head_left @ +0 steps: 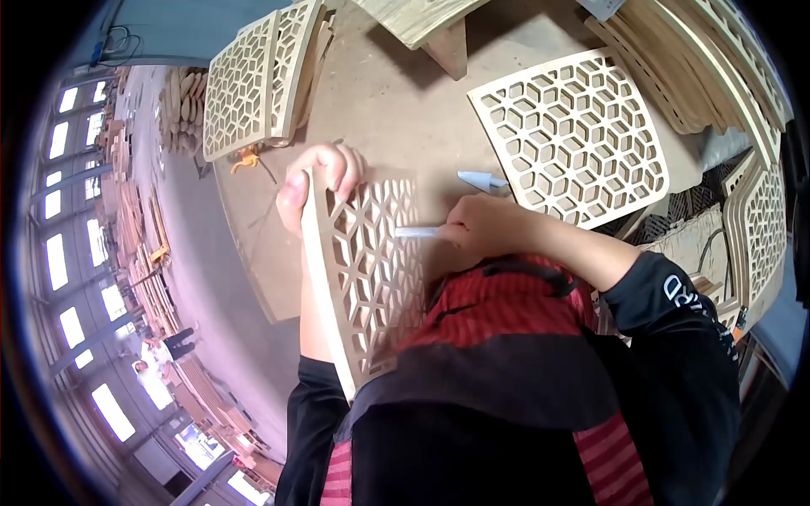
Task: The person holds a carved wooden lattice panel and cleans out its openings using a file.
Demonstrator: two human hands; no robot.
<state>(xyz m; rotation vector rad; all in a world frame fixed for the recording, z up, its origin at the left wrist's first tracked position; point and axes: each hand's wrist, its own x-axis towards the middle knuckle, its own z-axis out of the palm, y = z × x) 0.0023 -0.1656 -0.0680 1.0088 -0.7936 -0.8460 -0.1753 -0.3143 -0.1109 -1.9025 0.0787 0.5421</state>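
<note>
My left hand (321, 179) grips the top edge of a pale wooden lattice panel (371, 261), which stands tilted on its side against my apron. In my right hand (477, 226), closed, is a thin whitish stick-like tool (415, 232) that points left at the panel's lattice face. Just above my right hand, a small pale blue-white pointed object (482, 180) lies on the table. A second lattice panel (582, 135) lies flat to the right of it.
More lattice panels are stacked at the upper left (245, 84) and the right (764, 228). An orange tool (245, 158) lies by the left stack. A wooden board (418, 18) is at the top. Another person (160, 352) is far off at the left.
</note>
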